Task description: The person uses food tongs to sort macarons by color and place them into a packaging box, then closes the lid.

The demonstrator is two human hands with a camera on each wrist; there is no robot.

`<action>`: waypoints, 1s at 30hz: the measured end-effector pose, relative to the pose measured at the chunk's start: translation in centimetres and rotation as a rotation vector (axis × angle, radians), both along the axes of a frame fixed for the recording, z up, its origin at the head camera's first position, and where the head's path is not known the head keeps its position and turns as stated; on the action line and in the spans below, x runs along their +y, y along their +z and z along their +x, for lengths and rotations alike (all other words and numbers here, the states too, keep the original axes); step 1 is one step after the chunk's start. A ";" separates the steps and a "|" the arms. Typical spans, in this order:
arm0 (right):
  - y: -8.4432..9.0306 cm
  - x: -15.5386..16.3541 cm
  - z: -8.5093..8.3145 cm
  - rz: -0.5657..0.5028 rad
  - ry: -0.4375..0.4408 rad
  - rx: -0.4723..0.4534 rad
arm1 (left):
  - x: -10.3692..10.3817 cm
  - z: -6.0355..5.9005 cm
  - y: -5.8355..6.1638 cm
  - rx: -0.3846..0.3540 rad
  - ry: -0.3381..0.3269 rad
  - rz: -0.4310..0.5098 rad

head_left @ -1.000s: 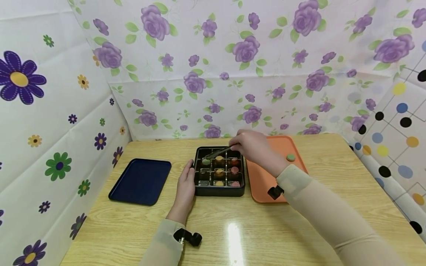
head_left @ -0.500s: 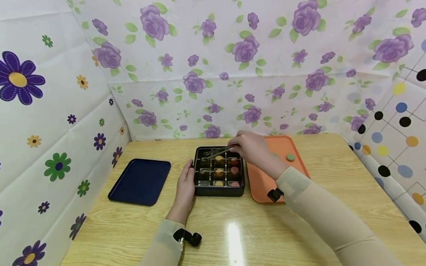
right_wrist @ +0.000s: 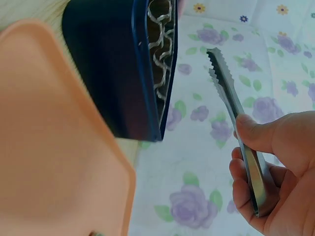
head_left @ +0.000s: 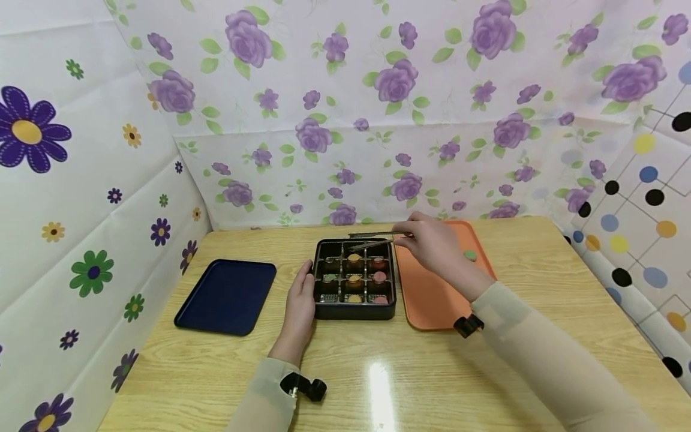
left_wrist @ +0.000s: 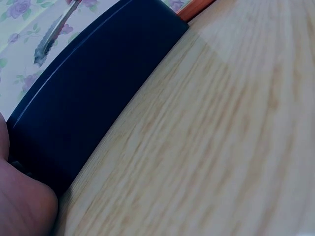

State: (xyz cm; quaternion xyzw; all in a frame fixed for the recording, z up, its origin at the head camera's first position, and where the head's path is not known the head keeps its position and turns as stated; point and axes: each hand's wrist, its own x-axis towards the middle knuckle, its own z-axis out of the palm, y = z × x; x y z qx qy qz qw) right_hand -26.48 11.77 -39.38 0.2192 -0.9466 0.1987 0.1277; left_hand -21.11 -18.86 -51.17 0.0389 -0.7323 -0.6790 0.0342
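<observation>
No readable text, label, brand, number or sign is showing in any view. The wall coverings are displaying printed flowers and dots only; the trays and box are carrying no legible markings.

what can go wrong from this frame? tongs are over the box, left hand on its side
1. The tongs look empty and spread above the box's back row; coming down off-centre they may clip a divider or nudge a neighbouring sweet.
2. The left hand only rests against the box's left wall, so a sideways push from the tongs could slide it toward the orange tray.
3. The right hand grips the tongs near their back end, so tip control is probably loose.
</observation>
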 end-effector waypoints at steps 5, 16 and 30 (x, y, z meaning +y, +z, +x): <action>-0.5 2.4 0.4 -0.032 -0.042 -0.010 | 0.0 0.0 -0.1 0.002 -0.014 0.009; -1.7 8.0 1.9 -0.019 -0.176 0.018 | 0.0 0.1 -0.1 0.004 -0.033 -0.031; -3.3 12.1 3.4 -0.022 -0.273 -0.037 | 0.1 0.1 0.1 0.007 -0.031 -0.062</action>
